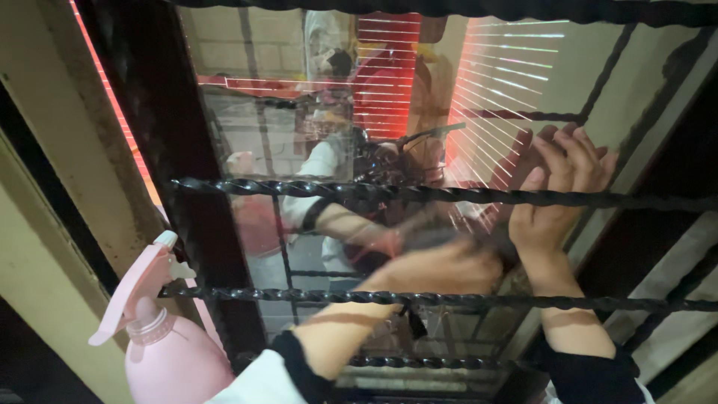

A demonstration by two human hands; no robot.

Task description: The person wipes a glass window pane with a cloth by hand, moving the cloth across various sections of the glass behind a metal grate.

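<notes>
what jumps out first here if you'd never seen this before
Two bare hands reach between twisted black metal bars to a glass pane: the right hand lies flat on the glass at the right, and the left hand is a motion-blurred smear at centre, so what it holds cannot be told. A pink spray bottle hangs on a bar at lower left. The glass mirrors a person and red-lit stripes.

Spray bottle [168, 352] near left, hung on bars [449, 196]; left hand [441, 265] centre, right hand [561, 187] right, both behind bars, on glass pane [299, 150].
</notes>
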